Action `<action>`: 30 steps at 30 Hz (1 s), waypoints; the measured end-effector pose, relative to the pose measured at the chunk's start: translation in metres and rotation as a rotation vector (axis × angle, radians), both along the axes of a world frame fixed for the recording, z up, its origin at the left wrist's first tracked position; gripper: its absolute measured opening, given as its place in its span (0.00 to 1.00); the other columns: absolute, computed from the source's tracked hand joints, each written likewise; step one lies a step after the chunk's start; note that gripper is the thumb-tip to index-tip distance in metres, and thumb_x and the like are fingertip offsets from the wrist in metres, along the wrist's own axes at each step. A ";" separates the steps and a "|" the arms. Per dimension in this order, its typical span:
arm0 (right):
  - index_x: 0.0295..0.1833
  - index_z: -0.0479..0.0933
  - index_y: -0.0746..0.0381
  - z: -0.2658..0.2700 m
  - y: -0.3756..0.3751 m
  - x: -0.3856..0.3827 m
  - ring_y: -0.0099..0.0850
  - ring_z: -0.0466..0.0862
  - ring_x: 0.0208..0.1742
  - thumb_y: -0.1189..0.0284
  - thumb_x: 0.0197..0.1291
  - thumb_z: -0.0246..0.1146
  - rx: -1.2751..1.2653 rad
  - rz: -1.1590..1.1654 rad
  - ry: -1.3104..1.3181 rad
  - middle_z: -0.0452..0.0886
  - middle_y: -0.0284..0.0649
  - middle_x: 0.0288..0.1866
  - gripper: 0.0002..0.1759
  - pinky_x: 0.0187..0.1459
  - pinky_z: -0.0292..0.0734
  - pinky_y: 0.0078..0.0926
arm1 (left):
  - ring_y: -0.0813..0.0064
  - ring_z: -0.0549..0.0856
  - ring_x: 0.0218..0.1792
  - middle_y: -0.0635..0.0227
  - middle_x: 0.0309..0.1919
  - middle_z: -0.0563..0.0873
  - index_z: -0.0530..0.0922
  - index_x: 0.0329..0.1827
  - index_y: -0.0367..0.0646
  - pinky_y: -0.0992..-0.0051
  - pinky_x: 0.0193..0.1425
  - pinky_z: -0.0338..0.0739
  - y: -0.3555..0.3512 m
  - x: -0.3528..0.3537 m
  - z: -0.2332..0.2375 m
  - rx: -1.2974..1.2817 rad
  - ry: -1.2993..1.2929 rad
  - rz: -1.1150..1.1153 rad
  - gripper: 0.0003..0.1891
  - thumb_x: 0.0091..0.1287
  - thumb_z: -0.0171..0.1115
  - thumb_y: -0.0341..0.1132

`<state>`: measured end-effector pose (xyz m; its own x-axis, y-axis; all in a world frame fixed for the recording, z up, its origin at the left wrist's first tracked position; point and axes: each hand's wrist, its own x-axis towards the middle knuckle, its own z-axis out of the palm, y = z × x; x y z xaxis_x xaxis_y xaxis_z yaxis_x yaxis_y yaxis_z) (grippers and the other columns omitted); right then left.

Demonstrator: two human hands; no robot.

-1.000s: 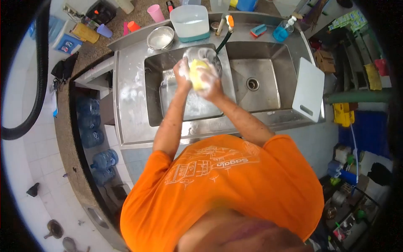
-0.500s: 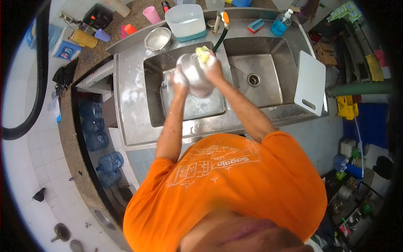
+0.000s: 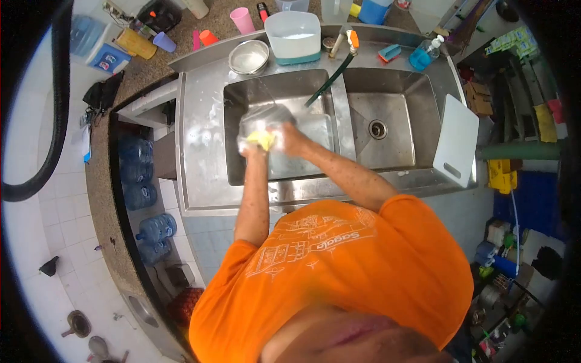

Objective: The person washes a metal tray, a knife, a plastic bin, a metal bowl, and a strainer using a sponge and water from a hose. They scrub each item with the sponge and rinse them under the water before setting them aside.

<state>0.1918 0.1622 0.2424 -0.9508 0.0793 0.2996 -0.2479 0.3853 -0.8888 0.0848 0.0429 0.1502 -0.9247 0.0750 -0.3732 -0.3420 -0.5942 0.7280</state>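
A foamy, silvery metal pot (image 3: 266, 116) is tilted over the left sink basin (image 3: 233, 166), its outline smeared by motion. Foam covers my left hand (image 3: 250, 148), which is closed at the near side of the pot. A yellow sponge (image 3: 262, 140) is against that hand's fingers and seems held there. My right hand (image 3: 293, 140) closes on the pot's right side, its fingertips blurred. Both hands are close together, with the sponge between them.
A green hose (image 3: 330, 81) hangs from the orange-handled tap (image 3: 353, 39). Behind the basin stand a metal strainer bowl (image 3: 249, 57) and a plastic tub (image 3: 293, 36). A soap bottle (image 3: 426, 54), brush (image 3: 389, 53) and white cutting board (image 3: 456, 140) are to the right.
The pot and both hands have come lower and nearer to me. The sponge has gone from beside my right hand at the pot's top to next to my left hand. My view has shifted slightly.
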 end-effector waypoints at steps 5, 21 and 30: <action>0.56 0.66 0.65 0.069 0.107 -0.098 0.42 0.82 0.37 0.65 0.59 0.60 0.477 -0.836 0.130 0.81 0.50 0.33 0.23 0.36 0.78 0.32 | 0.71 0.84 0.37 0.63 0.41 0.84 0.79 0.49 0.35 0.75 0.39 0.77 -0.050 0.011 0.013 -0.367 0.074 -0.076 0.15 0.61 0.62 0.35; 0.59 0.73 0.57 -0.105 0.116 -0.020 0.31 0.79 0.46 0.56 0.56 0.62 -0.304 -0.304 -0.891 0.80 0.36 0.48 0.27 0.42 0.76 0.30 | 0.57 0.83 0.45 0.59 0.42 0.83 0.77 0.44 0.48 0.59 0.45 0.78 -0.017 0.055 -0.148 -1.477 1.340 -1.669 0.10 0.59 0.56 0.31; 0.64 0.65 0.53 -0.201 0.161 -0.073 0.32 0.66 0.65 0.54 0.54 0.66 -1.100 -0.788 -0.620 0.77 0.33 0.53 0.34 0.65 0.55 0.42 | 0.56 0.82 0.48 0.56 0.43 0.83 0.77 0.45 0.44 0.58 0.49 0.76 0.034 0.016 -0.185 -1.512 1.044 -1.403 0.11 0.62 0.54 0.34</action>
